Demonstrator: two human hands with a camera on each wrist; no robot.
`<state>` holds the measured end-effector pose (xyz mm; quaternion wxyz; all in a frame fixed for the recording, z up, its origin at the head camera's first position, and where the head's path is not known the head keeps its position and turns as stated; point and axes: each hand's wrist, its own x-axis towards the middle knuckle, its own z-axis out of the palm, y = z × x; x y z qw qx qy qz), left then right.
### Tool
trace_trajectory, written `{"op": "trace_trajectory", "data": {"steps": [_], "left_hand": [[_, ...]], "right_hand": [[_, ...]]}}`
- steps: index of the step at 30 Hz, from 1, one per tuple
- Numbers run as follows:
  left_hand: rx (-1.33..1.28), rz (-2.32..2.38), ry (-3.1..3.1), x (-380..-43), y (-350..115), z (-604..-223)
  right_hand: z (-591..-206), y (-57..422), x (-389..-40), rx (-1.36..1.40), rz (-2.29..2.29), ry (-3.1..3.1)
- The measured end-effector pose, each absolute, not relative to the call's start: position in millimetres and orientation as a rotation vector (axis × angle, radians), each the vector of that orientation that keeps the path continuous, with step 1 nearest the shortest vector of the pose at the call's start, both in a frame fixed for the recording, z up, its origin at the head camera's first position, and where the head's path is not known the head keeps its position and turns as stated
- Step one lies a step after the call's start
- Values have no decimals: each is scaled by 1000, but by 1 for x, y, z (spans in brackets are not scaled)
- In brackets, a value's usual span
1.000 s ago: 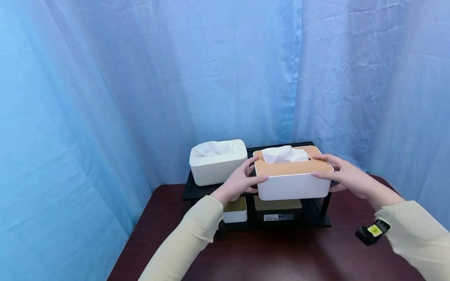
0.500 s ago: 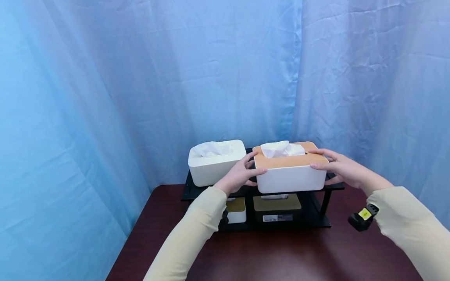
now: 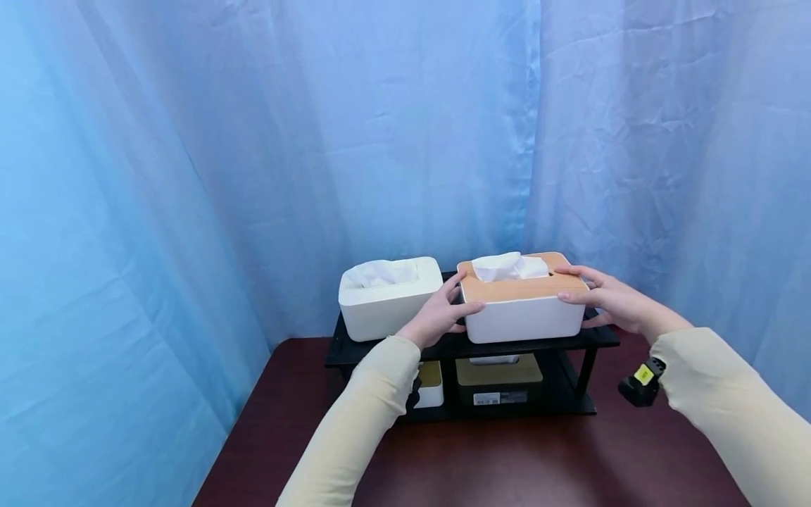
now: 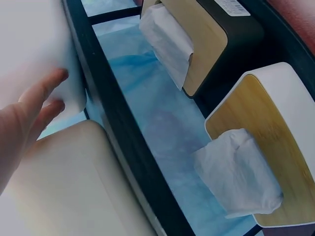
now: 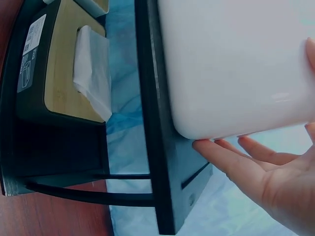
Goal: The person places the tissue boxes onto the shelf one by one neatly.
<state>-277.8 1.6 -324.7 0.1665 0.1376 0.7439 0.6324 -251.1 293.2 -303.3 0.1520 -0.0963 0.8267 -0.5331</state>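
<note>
A white tissue box with a wood-look lid (image 3: 526, 321) sits at the right of the black rack's upper shelf (image 3: 507, 346), a white tissue poking from its slot. My left hand (image 3: 437, 313) grips its left end, thumb on the front edge and a finger on the lid's corner. At the opposite end my right hand (image 3: 617, 303) holds the box, thumb at the front corner. In the right wrist view, fingertips touch the box's lower edge (image 5: 236, 78) beside the shelf bar. Left of it on the shelf stands an all-white tissue box (image 3: 386, 310).
On the lower shelf are a black tissue box (image 3: 500, 387) with a wooden lid and a white one (image 3: 431, 394), partly behind the left sleeve. The rack stands on a dark red-brown table (image 3: 494, 458). Blue curtains (image 3: 418, 127) hang behind and at the sides.
Both hands have carried the wood-lidded tissue box back and down onto the upper shelf. It now sits farther back, and more of the lower black box shows.
</note>
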Motion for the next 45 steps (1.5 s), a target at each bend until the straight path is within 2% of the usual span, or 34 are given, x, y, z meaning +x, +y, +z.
{"op": "trace_trajectory", "data": {"steps": [22,32,45], "left_hand": [[420,1812,2402,-279,15,-329],[385,1831,2487,-275,20,-324],[363,1878,2444,-267,12,-330]], "right_hand": [[-306,284,-269,-159,-1591,2402],[-302,284,-268,-113,-1585,2455],[-316,282,-255,-89,-1609,2629]]}}
